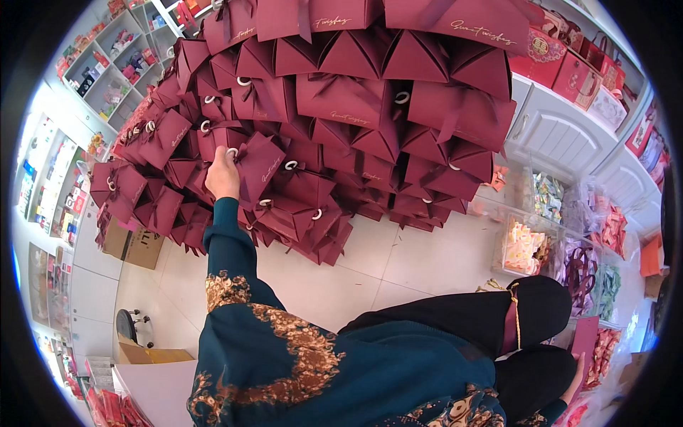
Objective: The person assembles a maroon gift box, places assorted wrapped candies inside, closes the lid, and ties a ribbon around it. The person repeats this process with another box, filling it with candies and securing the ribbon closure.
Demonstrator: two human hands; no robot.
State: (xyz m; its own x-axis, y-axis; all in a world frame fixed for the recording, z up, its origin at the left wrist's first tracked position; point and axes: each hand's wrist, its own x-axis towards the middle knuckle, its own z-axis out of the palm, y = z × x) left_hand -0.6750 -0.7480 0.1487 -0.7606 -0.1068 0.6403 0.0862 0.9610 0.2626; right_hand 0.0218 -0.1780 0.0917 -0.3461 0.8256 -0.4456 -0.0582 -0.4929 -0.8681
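Observation:
My left hand (223,173) reaches up to a pile of burgundy gift boxes (341,101) with ribbon bows and pale rings. Its fingers close at the ring of one tilted box (261,166), which touches its neighbours. At the lower right, beside my knee, my right hand (574,378) is partly hidden behind my leg and holds a flat burgundy paper piece (586,339) upright. A gold cord (515,315) and a dark red band lie across my other knee.
Clear plastic bins (525,248) of wrapped sweets and ribbons stand at right, below white cabinets (555,128) with red gift bags. A cardboard box (133,245) sits behind the pile at left. A wheeled stool (128,326) and a pale table (160,387) are at lower left.

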